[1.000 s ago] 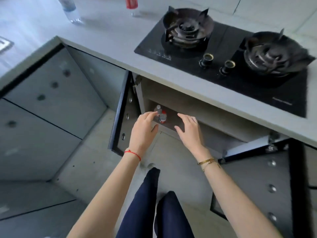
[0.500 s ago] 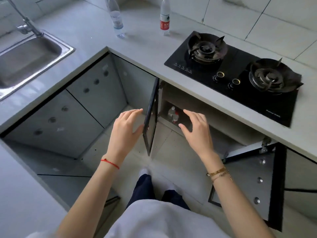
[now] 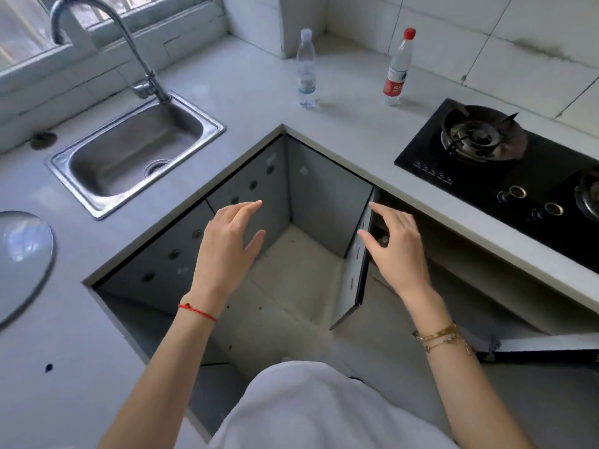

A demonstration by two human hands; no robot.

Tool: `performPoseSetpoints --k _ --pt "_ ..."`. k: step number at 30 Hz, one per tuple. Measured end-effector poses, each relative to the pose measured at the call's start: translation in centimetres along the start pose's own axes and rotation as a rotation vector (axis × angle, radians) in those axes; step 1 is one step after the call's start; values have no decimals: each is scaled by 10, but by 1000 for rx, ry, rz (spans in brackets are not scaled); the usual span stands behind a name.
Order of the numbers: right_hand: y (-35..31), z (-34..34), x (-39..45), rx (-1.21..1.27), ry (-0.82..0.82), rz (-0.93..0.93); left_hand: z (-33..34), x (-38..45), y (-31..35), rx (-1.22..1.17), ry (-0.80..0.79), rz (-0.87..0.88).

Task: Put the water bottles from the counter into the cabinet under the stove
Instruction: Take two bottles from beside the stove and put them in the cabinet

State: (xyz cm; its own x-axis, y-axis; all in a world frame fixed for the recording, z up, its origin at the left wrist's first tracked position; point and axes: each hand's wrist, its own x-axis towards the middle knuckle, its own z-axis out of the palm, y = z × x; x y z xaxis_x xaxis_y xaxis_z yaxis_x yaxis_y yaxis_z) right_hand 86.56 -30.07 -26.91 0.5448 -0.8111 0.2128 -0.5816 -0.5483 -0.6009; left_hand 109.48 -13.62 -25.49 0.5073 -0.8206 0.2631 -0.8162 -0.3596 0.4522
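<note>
Both hands (image 3: 227, 241) up from cabinet, empty; 2 bottles (image 3: 306, 71) on counter (image 3: 246, 92).

Left hand (image 3: 228, 241) and right hand (image 3: 393, 246) raised, fingers spread, empty.

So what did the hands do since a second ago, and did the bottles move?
Both hands came back out of the cabinet under the stove and rose. The left hand and right hand now hover open and empty in front of the open cabinet door. The view lifted too, so the sink shows. The clear-capped bottle and red-capped bottle stayed standing on the counter.
</note>
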Motion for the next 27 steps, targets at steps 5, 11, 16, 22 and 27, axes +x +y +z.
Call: performPoseSetpoints --k 5,11,16,22,27 --pt "-28 24 48 9 -3 -1 -10 46 -37 -39 -17 -14" --pt "-28 45 101 4 -1 26 -3 107 -50 -87 -19 6" --pt "-22 58 158 -7 34 27 8 176 -55 -100 -27 43" --pt "-4 69 251 -19 73 47 34 284 -59 -115 -24 87" --pt "14 63 338 -35 113 75 52 380 -52 -112 -7 138"
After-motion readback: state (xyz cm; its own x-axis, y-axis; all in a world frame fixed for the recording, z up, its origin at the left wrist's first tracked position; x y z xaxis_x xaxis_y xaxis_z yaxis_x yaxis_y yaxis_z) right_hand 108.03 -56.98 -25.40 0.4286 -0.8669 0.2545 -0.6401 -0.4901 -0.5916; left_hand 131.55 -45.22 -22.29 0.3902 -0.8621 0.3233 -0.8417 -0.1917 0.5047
